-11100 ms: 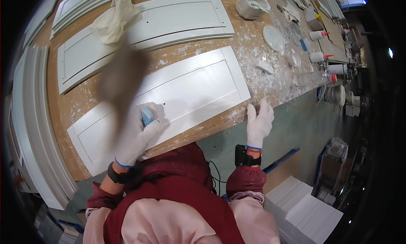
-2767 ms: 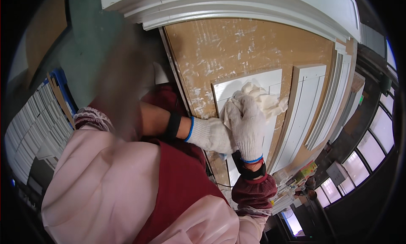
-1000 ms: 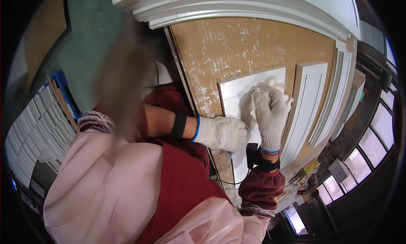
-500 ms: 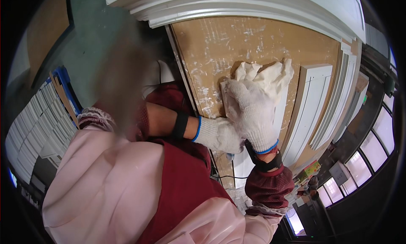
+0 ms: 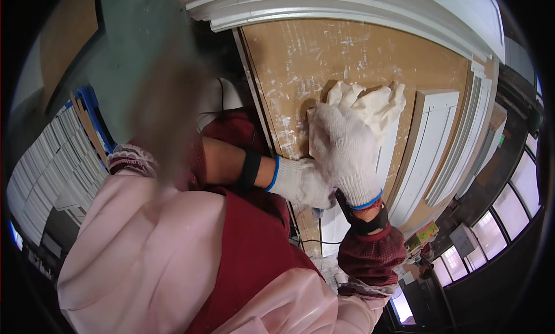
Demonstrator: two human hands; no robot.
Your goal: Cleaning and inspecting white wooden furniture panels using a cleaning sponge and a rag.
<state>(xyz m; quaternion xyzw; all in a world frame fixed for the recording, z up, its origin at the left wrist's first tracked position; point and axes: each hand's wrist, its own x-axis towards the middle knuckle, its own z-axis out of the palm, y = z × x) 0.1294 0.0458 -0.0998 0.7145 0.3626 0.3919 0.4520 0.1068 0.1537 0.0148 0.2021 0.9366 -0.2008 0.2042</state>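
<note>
My right hand (image 5: 347, 152), in a white knit glove with a blue cuff, lies over a narrow white panel (image 5: 334, 230). Its fingers curl around part of a crumpled cream cloth (image 5: 378, 108), which spreads out beyond the glove. My left hand (image 5: 303, 182), gloved the same way, is closed at the panel's near left side, close against my right wrist. Its fingertips are hidden. A small grey-blue bit (image 5: 317, 213) shows just below it; what it is I cannot make out.
The brown workbench (image 5: 277, 62) is smeared with white paint. Another white panel (image 5: 425, 137) and long white strips (image 5: 462, 143) lie to the right. White mouldings (image 5: 347, 7) run along the far side. At the left stand stacked white boards (image 5: 49, 172). A dark cable (image 5: 318, 241) hangs near the bench edge.
The whole view has shifted slightly, so the bench and panels sit a little further right. Both hands keep nearly the same place on the panel and cloth.
</note>
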